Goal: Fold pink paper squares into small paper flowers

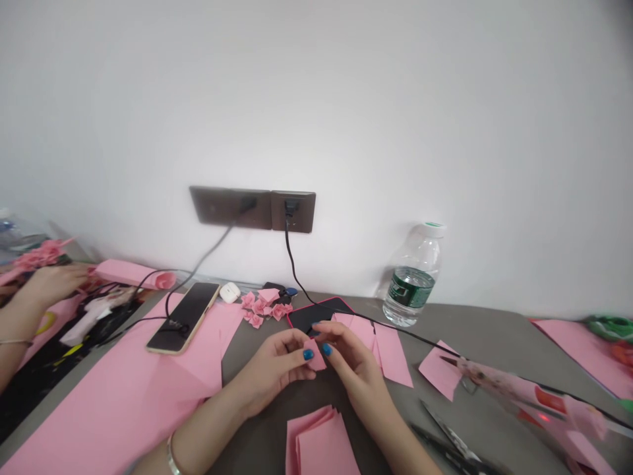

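A small folded piece of pink paper point(315, 357) is held up between my two hands, above the grey table. My left hand point(277, 363) pinches it from the left, the thumb pressed on its face. From the right, my right hand point(352, 363) has its thumb and fingertips at the paper's edge; some fingertips are hidden behind it. Just below lies a stack of cut pink paper point(324, 443). Beyond the hands, more pink sheets point(395, 349) rest partly on a dark, red-edged pad point(324, 311).
Small pink paper flowers point(262, 307) lie near the earbud case point(230, 292). A phone point(184, 318) rests on large pink paper point(133, 389). At right are a hot glue gun point(524, 389), scissors point(452, 439) and a water bottle point(414, 277). Another person's hand point(57, 282) works at far left.
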